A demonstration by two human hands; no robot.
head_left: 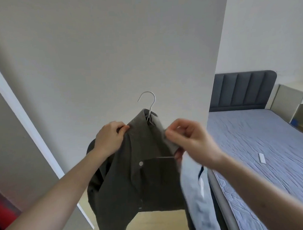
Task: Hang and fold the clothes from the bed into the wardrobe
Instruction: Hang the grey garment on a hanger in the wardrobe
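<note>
Two hands are engaged on one dark shirt [141, 171], held mid-frame on a wire hanger [149, 104]. Its shoulder is gripped by the left hand [110, 139] at 9 o'clock; its collar is pinched by the right hand [190, 139] at 3 o'clock. The bed [263, 144] is seen further towards 3 o'clock.

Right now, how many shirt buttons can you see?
2 on the dark shirt: a pale button beside the chest pocket, a fainter button near the hem. Others may be hidden in folds.

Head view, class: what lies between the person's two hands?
In the head view, the dark shirt's collar and the hanger lie between the left hand and right hand.
</note>
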